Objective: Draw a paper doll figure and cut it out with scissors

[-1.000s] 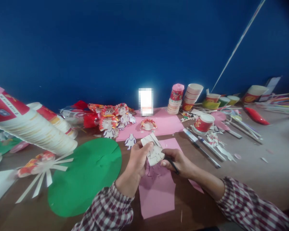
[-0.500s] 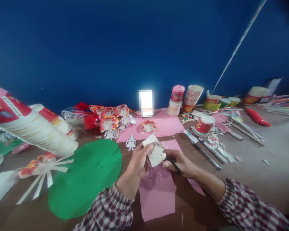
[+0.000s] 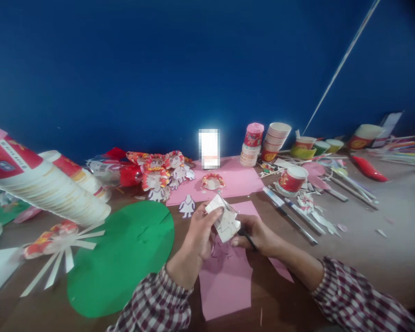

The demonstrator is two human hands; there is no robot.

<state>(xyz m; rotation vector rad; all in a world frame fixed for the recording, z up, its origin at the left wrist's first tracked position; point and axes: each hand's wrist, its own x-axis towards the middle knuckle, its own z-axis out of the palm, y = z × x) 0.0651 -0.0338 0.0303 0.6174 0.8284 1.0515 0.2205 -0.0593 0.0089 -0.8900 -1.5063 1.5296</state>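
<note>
Head view: left fingers (image 3: 214, 216) clamped on white paper (image 3: 229, 224), right fingers (image 3: 241, 240) curled around black scissors (image 3: 251, 242).

I squint at a blocky white glare (image 3: 209, 148) just behind the ring (image 3: 221, 180), its glow fading across a dim blue wall (image 3: 124, 69). Nearer than the ring, soft shadow darkens pink paper (image 3: 228, 295) beside the left hand (image 3: 198, 233). Far left of the ring, cups (image 3: 58, 184) look stretched; far right, the table (image 3: 394, 258) turns hazy.

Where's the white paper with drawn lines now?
In the head view, the white paper is just right of centre, in the left hand, over the nearer pink sheet.
</note>
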